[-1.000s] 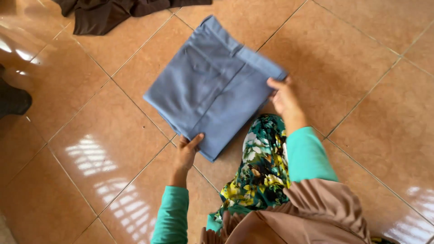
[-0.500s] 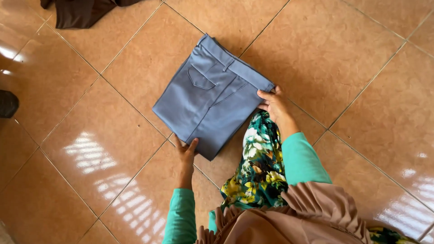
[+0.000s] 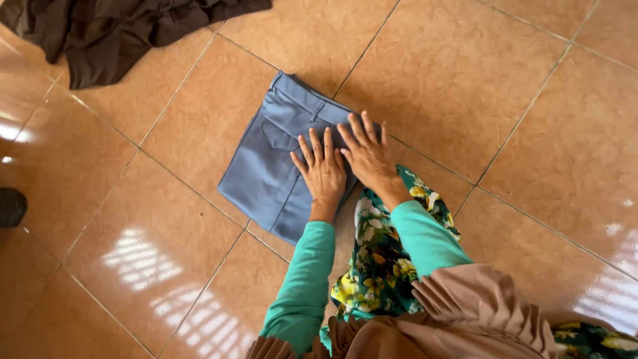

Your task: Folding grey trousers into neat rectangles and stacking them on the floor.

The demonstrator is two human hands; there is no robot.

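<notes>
A pair of folded blue trousers (image 3: 276,159) lies flat on the floor of big orange-brown tiles (image 3: 465,80). The bundle is longer than it is wide. Its long way runs on a slant, from the top near the middle of the view down toward the person. The waistband end, with a belt loop and a back pocket, points up and away from the person. The folded end points down, close to the person's knees.

Both hands lie on the right part of the trousers. The left hand (image 3: 323,174) is flat, palm down, fingers spread and pointing up toward the waistband. The right hand (image 3: 367,156) is just beside it, also flat with fingers spread wide, touching the left hand. Neither hand pinches or grabs the cloth; they only press on top.

The arms wear green sleeves (image 3: 302,279). A flowery green and yellow cloth (image 3: 379,266) lies just below the trousers. A dark brown cloth (image 3: 106,33) lies crumpled well apart from the trousers, up to the left.
</notes>
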